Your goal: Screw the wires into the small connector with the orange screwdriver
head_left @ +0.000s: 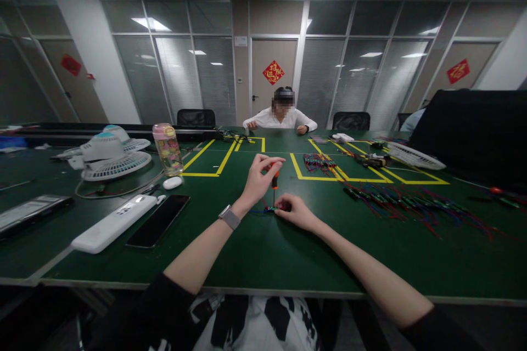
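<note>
1. A wide green table point(255, 252) with yellow tape lines point(224, 160) fills the view.
2. At the far side, a person in a white shirt point(280, 118) sits with both hands on the table, well apart from the wearer's hands.
3. On the left lie two white round fans point(113, 156), a long white power strip point(113, 223), a flat black phone point(158, 220) just beside it, and a clear pink-capped bottle point(168, 149). The print on the bottle is too small to read.
4. A loose pile of red, blue and black wires point(411, 203) spreads on the right.
5. A red diamond sign point(274, 72) hangs on the far door; its gold characters are not readable.
6. The left hand point(261, 175), with a watch on its wrist, grips by the fingertips a thin screwdriver with an orange handle point(274, 180), which stands upright.
7. The right hand point(296, 211) rests on the table, its fingers closed on a small wired part point(269, 209) at the table's middle, near the front edge.
8. The tip of the screwdriver meets this part.
</note>
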`<act>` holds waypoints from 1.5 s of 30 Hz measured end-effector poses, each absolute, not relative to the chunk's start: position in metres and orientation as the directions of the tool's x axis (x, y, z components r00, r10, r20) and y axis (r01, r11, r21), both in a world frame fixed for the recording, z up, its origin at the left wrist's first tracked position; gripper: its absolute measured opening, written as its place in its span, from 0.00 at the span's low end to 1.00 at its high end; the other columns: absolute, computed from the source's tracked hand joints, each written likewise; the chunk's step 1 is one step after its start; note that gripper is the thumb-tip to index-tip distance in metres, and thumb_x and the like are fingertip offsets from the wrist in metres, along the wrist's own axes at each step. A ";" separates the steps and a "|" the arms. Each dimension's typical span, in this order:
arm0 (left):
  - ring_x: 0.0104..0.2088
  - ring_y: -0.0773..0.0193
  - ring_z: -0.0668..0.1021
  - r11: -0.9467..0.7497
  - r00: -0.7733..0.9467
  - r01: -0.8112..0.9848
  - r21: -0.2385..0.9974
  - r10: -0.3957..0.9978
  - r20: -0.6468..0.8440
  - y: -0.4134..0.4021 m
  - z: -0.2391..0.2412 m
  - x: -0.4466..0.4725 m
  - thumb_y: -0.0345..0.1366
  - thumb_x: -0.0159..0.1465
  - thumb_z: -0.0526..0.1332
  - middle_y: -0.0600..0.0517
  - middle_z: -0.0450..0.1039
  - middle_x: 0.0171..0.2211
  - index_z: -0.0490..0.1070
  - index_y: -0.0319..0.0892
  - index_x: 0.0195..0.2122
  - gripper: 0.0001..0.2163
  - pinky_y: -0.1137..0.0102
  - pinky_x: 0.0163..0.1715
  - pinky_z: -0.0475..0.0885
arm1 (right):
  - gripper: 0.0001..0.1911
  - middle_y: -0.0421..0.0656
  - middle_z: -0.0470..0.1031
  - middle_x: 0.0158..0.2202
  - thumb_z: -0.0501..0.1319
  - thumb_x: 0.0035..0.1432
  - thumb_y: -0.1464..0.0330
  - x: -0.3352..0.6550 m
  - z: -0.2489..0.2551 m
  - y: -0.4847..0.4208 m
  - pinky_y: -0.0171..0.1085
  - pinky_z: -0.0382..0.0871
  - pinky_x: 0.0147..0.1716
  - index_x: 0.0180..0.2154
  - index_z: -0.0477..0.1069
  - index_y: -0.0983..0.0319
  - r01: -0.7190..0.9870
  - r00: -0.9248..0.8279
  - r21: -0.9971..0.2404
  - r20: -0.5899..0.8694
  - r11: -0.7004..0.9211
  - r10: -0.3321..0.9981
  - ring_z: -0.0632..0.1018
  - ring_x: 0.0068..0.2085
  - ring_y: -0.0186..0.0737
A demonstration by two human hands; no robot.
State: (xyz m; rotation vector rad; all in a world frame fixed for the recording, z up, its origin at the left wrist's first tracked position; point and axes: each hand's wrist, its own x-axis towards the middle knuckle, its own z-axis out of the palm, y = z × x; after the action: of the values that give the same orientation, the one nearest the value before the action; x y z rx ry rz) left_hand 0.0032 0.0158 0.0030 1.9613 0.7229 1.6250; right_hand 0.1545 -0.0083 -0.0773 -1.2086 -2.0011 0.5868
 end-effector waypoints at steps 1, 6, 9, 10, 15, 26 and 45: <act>0.40 0.65 0.74 -0.729 0.174 0.059 0.682 0.681 0.712 0.017 0.004 0.002 0.39 0.61 0.56 0.48 0.69 0.41 0.75 0.43 0.41 0.12 0.71 0.41 0.68 | 0.06 0.39 0.68 0.27 0.62 0.47 0.73 0.155 -0.078 -0.008 0.32 0.63 0.29 0.32 0.71 0.65 0.564 -0.304 -0.689 0.339 0.455 0.891 0.69 0.28 0.32; 0.38 0.63 0.77 -0.582 0.273 -0.171 0.795 0.748 0.606 0.023 0.005 0.002 0.38 0.62 0.56 0.47 0.74 0.40 0.71 0.40 0.48 0.15 0.67 0.42 0.70 | 0.08 0.39 0.68 0.27 0.63 0.47 0.72 0.155 -0.079 -0.007 0.32 0.63 0.29 0.33 0.73 0.65 0.585 -0.296 -0.677 0.335 0.447 0.895 0.68 0.28 0.32; 0.35 0.64 0.76 -0.606 0.199 -0.102 0.789 0.765 0.613 0.024 0.003 0.002 0.39 0.57 0.61 0.48 0.75 0.36 0.74 0.40 0.41 0.13 0.70 0.38 0.70 | 0.07 0.39 0.68 0.27 0.63 0.47 0.72 0.155 -0.080 -0.007 0.32 0.63 0.29 0.32 0.74 0.65 0.596 -0.296 -0.662 0.346 0.455 0.890 0.69 0.28 0.32; 0.35 0.65 0.75 -0.634 0.166 -0.053 0.771 0.756 0.633 0.023 0.002 0.002 0.40 0.56 0.62 0.49 0.74 0.35 0.75 0.40 0.38 0.12 0.71 0.37 0.70 | 0.07 0.39 0.68 0.27 0.63 0.47 0.72 0.155 -0.080 -0.007 0.32 0.63 0.29 0.32 0.74 0.64 0.599 -0.297 -0.657 0.349 0.458 0.889 0.69 0.28 0.32; 0.43 0.65 0.73 -0.738 0.154 0.092 0.668 0.673 0.723 0.022 0.001 0.000 0.38 0.60 0.58 0.49 0.69 0.43 0.74 0.44 0.42 0.11 0.72 0.43 0.68 | 0.06 0.39 0.69 0.27 0.64 0.46 0.71 0.153 -0.080 -0.007 0.32 0.63 0.29 0.31 0.73 0.64 0.609 -0.269 -0.656 0.358 0.446 0.894 0.69 0.28 0.33; 0.41 0.65 0.74 -0.720 0.162 0.049 0.693 0.690 0.706 0.021 0.004 0.001 0.37 0.59 0.59 0.49 0.71 0.41 0.75 0.43 0.42 0.11 0.72 0.41 0.69 | 0.08 0.38 0.68 0.25 0.65 0.44 0.70 0.152 -0.083 -0.004 0.32 0.62 0.28 0.31 0.73 0.64 0.560 -0.235 -0.722 0.333 0.407 0.913 0.68 0.27 0.32; 0.36 0.66 0.76 -0.695 0.261 -0.004 0.719 0.693 0.672 0.017 0.002 0.004 0.38 0.60 0.58 0.49 0.73 0.38 0.71 0.43 0.48 0.15 0.70 0.38 0.70 | 0.09 0.40 0.72 0.27 0.62 0.47 0.71 0.160 -0.079 -0.002 0.33 0.65 0.30 0.34 0.73 0.66 0.544 -0.315 -0.745 0.245 0.386 0.917 0.71 0.28 0.33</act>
State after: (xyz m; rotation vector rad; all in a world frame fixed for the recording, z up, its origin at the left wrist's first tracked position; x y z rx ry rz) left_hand 0.0043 0.0169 0.0024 1.9285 0.6226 1.4794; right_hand 0.1599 -0.0015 -0.0788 -1.2506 -1.9875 0.7243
